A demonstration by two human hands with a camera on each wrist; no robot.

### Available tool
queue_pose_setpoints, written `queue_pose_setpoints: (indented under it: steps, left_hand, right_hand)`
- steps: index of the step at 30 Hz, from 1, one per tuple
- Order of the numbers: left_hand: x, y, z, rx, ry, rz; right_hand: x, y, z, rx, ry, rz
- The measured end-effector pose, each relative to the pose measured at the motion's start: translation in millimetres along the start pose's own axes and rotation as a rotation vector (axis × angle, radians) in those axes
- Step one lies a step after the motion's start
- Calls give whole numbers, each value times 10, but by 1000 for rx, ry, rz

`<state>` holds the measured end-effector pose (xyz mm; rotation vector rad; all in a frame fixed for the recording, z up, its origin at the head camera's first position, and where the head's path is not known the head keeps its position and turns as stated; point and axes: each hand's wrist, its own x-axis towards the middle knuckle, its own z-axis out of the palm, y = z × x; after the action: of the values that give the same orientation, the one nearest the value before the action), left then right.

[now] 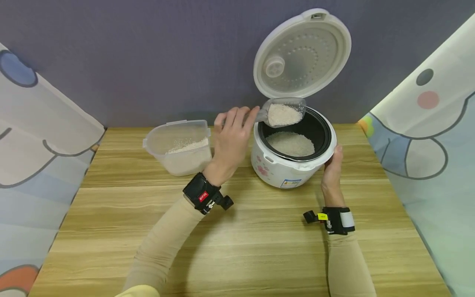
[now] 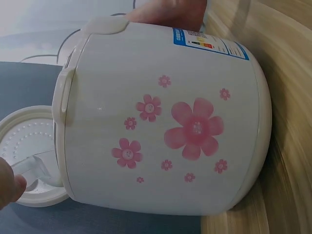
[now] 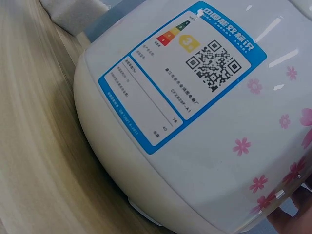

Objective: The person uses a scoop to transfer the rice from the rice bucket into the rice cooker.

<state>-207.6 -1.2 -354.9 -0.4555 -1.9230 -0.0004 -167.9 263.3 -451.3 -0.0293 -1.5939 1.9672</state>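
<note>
My left hand (image 1: 233, 136) grips the handle of a clear scoop (image 1: 262, 115) with white rice (image 1: 283, 114) in it. The scoop is held over the open rice cooker (image 1: 282, 175), above its dark inner pot (image 1: 322, 128), where more rice (image 1: 291, 143) lies at the bottom. Against the cooker's right side rests my right hand (image 1: 332, 171), its fingers partly hidden behind the body. In the left wrist view the cooker's flowered side (image 2: 146, 195) fills the middle, with part of the left hand (image 2: 7, 185) at the edge. The right wrist view shows the cooker's energy label (image 3: 180, 78).
A translucent bin (image 1: 182, 159) of rice stands left of the cooker. The cooker's lid (image 1: 302, 53) is raised at the back, near the grey wall (image 1: 148, 62). Everything stands on a wood-grain table (image 1: 259, 247); cartoon-printed cloth (image 1: 438, 136) hangs at the sides.
</note>
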Motion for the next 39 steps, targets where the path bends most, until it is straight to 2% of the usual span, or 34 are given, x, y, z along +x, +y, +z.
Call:
queue_pose_setpoints:
  steps: [5, 14, 21, 30, 39]
  left_hand:
    - [19, 8, -6, 5, 28, 62]
    - [-17, 0, 10, -18, 81, 101]
    - [-62, -12, -8, -42, 66, 143]
    - [-63, 1, -13, -77, 101, 181]
    - [-85, -3, -32, -42, 106, 226]
  right_hand:
    - [10, -12, -12, 10, 17, 28]
    - [12, 0, -20, 19, 13, 33]
    - [11, 1, -16, 35, 11, 35]
    - [10, -6, -20, 32, 24, 48]
    - [0, -2, -32, 19, 25, 47]
